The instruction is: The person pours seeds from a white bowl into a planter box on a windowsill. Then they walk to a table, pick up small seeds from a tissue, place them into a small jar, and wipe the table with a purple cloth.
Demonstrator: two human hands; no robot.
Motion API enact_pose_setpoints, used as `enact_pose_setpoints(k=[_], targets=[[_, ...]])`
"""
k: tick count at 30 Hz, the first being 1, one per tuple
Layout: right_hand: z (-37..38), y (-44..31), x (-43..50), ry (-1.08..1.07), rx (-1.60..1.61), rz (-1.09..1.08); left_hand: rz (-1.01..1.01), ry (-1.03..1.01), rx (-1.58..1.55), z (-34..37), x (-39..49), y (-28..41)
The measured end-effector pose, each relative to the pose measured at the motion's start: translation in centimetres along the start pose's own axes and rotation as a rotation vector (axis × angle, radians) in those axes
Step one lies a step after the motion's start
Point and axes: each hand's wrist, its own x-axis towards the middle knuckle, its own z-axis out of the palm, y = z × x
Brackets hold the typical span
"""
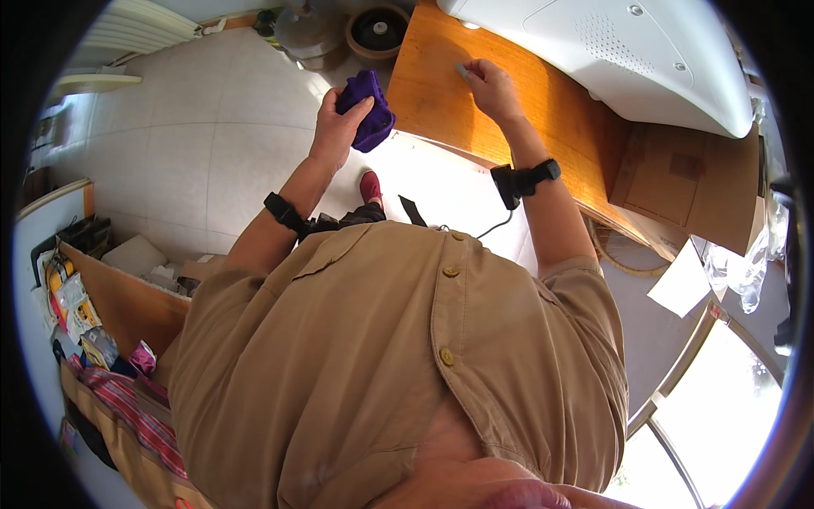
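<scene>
A folded purple cloth (pixel 369 118) is gripped in my left hand (pixel 335 127), thumb on top and fingers beneath. That hand hangs over the tiled floor, just left of the wooden tabletop (pixel 432 95). Above the tabletop, my right hand (pixel 495 92) pinches a small pale grey piece (pixel 462 71) between thumb and fingers. What this piece is cannot be made out. Black straps circle both wrists, and the right one carries a small black device (pixel 507 186) with a cable.
A large white plastic appliance casing (pixel 610 57) stands on the table's far side, with a cardboard box (pixel 687 184) to its right. A clear water jug (pixel 308 35) and a round pot (pixel 378 32) stand on the floor beyond. At left are packets beside a brown panel (pixel 127 299).
</scene>
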Motion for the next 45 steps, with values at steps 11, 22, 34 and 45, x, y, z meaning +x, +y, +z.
enact_pose_setpoints(k=[11,22,34,45], targets=[[6.9,-4.1,5.9,0.15,-0.483,-0.377,-0.07,0.043,0.053,-3.2,-2.2,-1.0],[3.4,-2.0,1.4,0.16,-0.255,-0.395,-0.065,0.003,0.037,-3.1,-1.5,-1.9],[-1.8,6.0,3.9,0.38,-0.51,-0.137,-0.099,0.005,0.085,-2.2,-2.3,-2.7],[-3.1,6.4,3.2,0.4,-0.507,-0.151,-0.092,0.013,0.089,-2.5,-1.8,-3.7]])
